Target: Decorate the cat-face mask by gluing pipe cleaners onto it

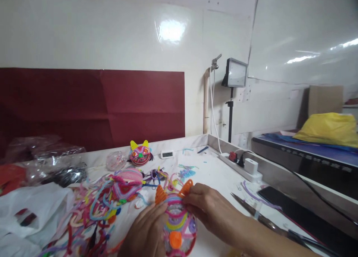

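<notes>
Cat-faced craft piece (181, 234) sits, in the head view, at the near edge of the surface (214, 175), between the two hands and touching both. It lies just right of the left hand (148, 229) and just left of the right hand (200, 201); neither is clearly nearer. Its face is roughly round, so its readable axis runs from the orange nose (176, 240) away from the person to the two ears.

The right hand pinches near the base of the right orange ear (187, 187), thumb and fingertips drawn close together. The left hand lies along the opposite side, fingers pressed together below the left orange ear (160, 196); its thumb is hidden, so I cannot tell whether it grips.

Both ears look fuzzy and ridged, like wound chenille stems, roughly triangular. Soft bands of pink, yellow and purple arch over a partly clear, shiny body, and the nose is a plump orange disc. Loose fuzzy stems (74, 219) tangle to the left beside a crinkled white plastic bag (36, 203); smooth metal scissors (246, 204) lie to the right.
</notes>
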